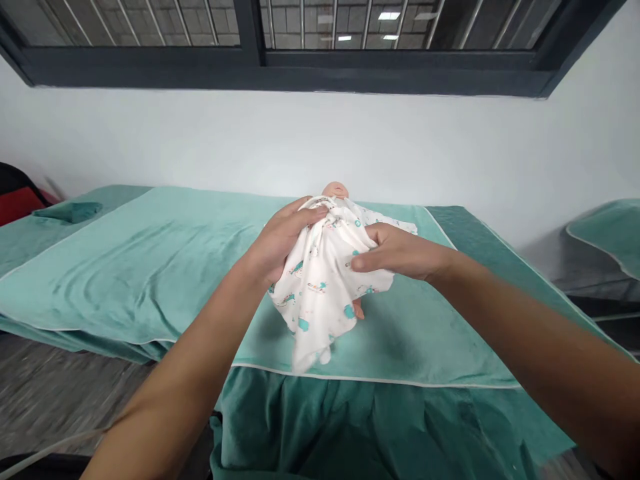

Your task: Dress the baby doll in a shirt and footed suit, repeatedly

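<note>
Green bedding (pixel 200 267) spreads under the grip, with a white wall (pixel 300 140) beyond. Left hand (pixel 290 237) closes on gathered printed cloth (pixel 325 267); right hand (pixel 395 250), half curled, lays its thumb on it, firmness unclear. Between them the doll (pixel 335 189) is mostly covered, head just beyond. Arranging the cloth seems underway; moving it calls for minding the hidden limbs.

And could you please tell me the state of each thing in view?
Printed cloth: gathered above, hanging loose below
Left hand: gripping the cloth's upper part
Right hand: gripping the cloth's side
Doll: mostly covered by the cloth
Light green cover: spread, wrinkled at left
Dark green drape: hanging in folds
Window: barred; open or shut unclear
</note>
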Available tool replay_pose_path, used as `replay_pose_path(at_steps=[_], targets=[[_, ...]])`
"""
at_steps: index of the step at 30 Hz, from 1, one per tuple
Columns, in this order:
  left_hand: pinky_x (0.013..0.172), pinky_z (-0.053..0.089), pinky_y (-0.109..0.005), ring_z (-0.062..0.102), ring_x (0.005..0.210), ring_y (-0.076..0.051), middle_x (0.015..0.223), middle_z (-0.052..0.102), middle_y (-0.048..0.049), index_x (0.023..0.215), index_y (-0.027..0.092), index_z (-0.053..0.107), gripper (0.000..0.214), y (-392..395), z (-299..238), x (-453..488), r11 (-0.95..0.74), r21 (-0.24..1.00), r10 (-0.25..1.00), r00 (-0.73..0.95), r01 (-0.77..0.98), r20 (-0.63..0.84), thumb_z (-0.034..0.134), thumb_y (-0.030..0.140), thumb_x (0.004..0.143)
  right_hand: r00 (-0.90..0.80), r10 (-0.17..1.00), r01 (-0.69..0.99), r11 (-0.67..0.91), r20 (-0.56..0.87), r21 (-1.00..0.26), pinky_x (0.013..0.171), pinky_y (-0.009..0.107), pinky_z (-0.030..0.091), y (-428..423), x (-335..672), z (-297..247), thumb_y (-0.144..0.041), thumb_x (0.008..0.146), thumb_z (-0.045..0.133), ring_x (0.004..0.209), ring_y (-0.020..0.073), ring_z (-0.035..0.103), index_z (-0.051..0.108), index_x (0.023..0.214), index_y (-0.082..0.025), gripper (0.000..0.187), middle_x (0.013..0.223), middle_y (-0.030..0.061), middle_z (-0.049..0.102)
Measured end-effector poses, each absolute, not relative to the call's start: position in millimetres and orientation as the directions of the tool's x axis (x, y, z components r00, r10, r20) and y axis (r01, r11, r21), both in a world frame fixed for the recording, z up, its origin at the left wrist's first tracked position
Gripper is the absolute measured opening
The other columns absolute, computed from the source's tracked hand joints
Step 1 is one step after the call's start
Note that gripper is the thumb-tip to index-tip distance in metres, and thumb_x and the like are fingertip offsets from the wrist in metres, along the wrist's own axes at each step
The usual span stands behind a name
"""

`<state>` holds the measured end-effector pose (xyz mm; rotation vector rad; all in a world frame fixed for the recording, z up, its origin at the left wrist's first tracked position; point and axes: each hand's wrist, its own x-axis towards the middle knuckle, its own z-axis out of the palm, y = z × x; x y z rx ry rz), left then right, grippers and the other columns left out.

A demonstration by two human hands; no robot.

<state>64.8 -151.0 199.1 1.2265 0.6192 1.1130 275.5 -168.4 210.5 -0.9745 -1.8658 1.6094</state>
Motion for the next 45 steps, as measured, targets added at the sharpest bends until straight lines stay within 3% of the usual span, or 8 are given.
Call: replay_pose_path(at_steps=[7, 12, 21, 28, 33, 37, 42, 45], targets=[[0.072, 0.056, -0.034, 0.072, 0.081, -0.025, 0.095, 0.076, -0.0097, 0.114, 0.016, 0.068, 0.049, -151, 189, 66, 0.054, 0.944, 0.835, 0.533, -0.326, 0.137, 0.08, 0.046, 0.078, -0.343, 0.936, -0.047, 0.073, 0.084, -0.996, 0.059, 0.026, 0.052, -170, 263, 209, -0.052, 0.082, 0.077, 0.073, 0.0175, 0.068, 0.07, 0.095, -0.021, 0.035, 0.087, 0.0038, 0.074], [0.079, 0.059, -0.04, 0.073, 0.094, -0.03, 0.105, 0.077, -0.0136, 0.113, 0.015, 0.072, 0.049, -153, 183, 57, 0.139, 0.986, 0.666, 0.745, -0.092, -0.024, 0.087, 0.035, 0.071, -0.252, 0.956, -0.165, 0.11, 0.15, -0.98, 0.066, 0.03, 0.055, -168, 258, 209, -0.063, 0.082, 0.071, 0.079, 0.0206, 0.068, 0.067, 0.099, -0.024, 0.043, 0.084, 0.0023, 0.072], [0.077, 0.059, -0.039, 0.075, 0.089, -0.031, 0.094, 0.077, -0.0109, 0.106, 0.015, 0.071, 0.044, -147, 176, 74, 0.018, 0.922, 0.851, 0.49, -0.388, 0.19, 0.085, 0.042, 0.073, -0.65, 0.752, 0.112, -0.053, -0.113, -0.992, 0.064, 0.03, 0.058, -170, 269, 198, -0.05, 0.078, 0.08, 0.076, 0.0213, 0.072, 0.074, 0.097, -0.017, 0.038, 0.087, 0.0071, 0.077], [0.078, 0.059, -0.041, 0.075, 0.087, -0.031, 0.095, 0.077, -0.0128, 0.113, 0.014, 0.071, 0.056, -142, 169, 66, 0.123, 0.956, 0.765, 0.639, -0.265, 0.078, 0.088, 0.042, 0.068, -0.355, 0.928, -0.116, 0.077, 0.114, -0.99, 0.069, 0.033, 0.058, -171, 258, 204, -0.061, 0.079, 0.076, 0.082, 0.0229, 0.071, 0.069, 0.096, -0.022, 0.043, 0.086, 0.0055, 0.075], [0.081, 0.058, -0.044, 0.075, 0.088, -0.031, 0.096, 0.078, -0.0132, 0.117, 0.014, 0.07, 0.056, -143, 164, 67, 0.166, 0.946, 0.749, 0.66, -0.279, 0.064, 0.087, 0.039, 0.07, -0.279, 0.954, -0.188, 0.055, 0.107, -0.981, 0.07, 0.036, 0.057, -171, 251, 204, -0.074, 0.078, 0.067, 0.08, 0.0239, 0.071, 0.068, 0.103, -0.024, 0.057, 0.082, 0.0042, 0.073], [0.087, 0.058, -0.041, 0.074, 0.096, -0.03, 0.101, 0.077, -0.0109, 0.116, 0.016, 0.069, 0.055, -142, 167, 80, 0.12, 0.856, 0.872, 0.466, -0.502, 0.151, 0.081, 0.051, 0.075, -0.334, 0.941, -0.153, 0.005, 0.057, -0.988, 0.063, 0.032, 0.055, -168, 257, 197, -0.07, 0.079, 0.071, 0.076, 0.0225, 0.07, 0.071, 0.102, -0.02, 0.055, 0.084, 0.0064, 0.075], [0.083, 0.058, -0.042, 0.074, 0.094, -0.032, 0.093, 0.077, -0.0115, 0.117, 0.016, 0.067, 0.059, -140, 168, 90, 0.193, 0.859, 0.863, 0.499, -0.475, 0.081, 0.076, 0.058, 0.077, -0.554, 0.83, 0.019, -0.069, -0.068, -0.997, 0.059, 0.031, 0.055, -164, 268, 191, -0.053, 0.074, 0.082, 0.07, 0.0216, 0.071, 0.074, 0.095, -0.015, 0.044, 0.084, 0.0089, 0.077], [0.08, 0.058, -0.04, 0.075, 0.088, -0.03, 0.089, 0.077, -0.0092, 0.115, 0.018, 0.067, 0.056, -144, 166, 91, 0.153, 0.873, 0.887, 0.453, -0.463, 0.085, 0.079, 0.055, 0.074, -0.471, 0.882, -0.078, -0.037, 0.004, -0.996, 0.068, 0.031, 0.057, -160, 270, 189, -0.051, 0.078, 0.08, 0.078, 0.0217, 0.073, 0.073, 0.099, -0.018, 0.039, 0.09, 0.0077, 0.078]])
